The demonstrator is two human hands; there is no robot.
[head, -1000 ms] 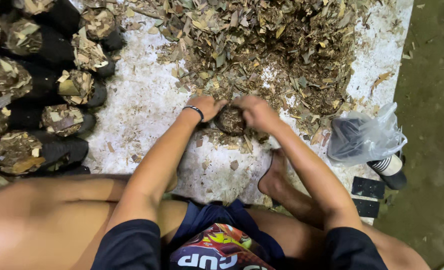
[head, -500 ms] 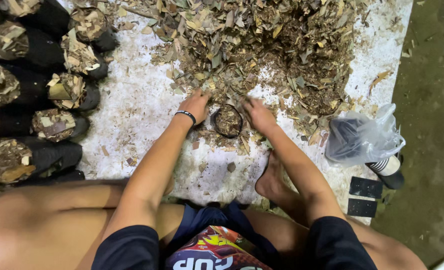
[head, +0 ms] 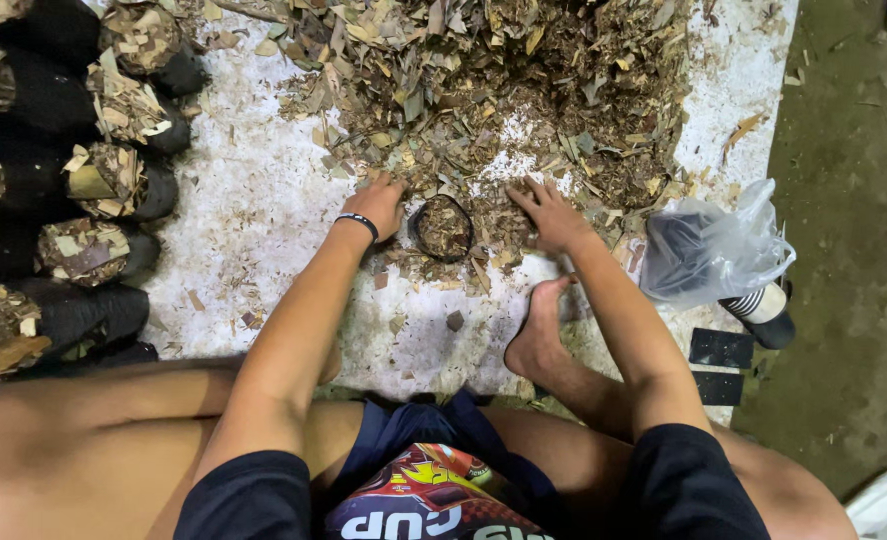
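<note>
Here, low in the frame, a seated person's bare knees and dark shorts fill the foreground, with one bare foot [head: 539,335] planted on a pale, grubby sheet [head: 254,250] spread over the floor. Both forearms reach up toward the centre. The left hand [head: 377,206], a dark band [head: 356,224] at its wrist, lies flat with fingers spread on the litter just left of a small black bag [head: 443,227]; the right hand [head: 549,212] is likewise splayed and unclenched, raking the debris just right of it. Neither hand grips anything.

The small black bag stands upright at mid-frame between the two hands, its mouth open and packed nearly to the rim with brown mulch. It looks soft-walled and thin, likely to sag or spill if pinched at the top; cupping it around the sides, or from beneath, would seem the safer hold. Filled, it is probably light to moderate in weight, and the loose fill would shed easily.

Beyond the hands, a broad heap of dry leaves and chips [head: 504,90] spreads across the upper centre. Along the left edge, rows of filled black bags [head: 114,180] lie stacked, leaf scraps showing at their mouths. At right, a clear plastic bag [head: 719,250] sits on the sheet's edge beside a dark slipper [head: 764,312], with bare earth floor [head: 854,200] beyond.
</note>
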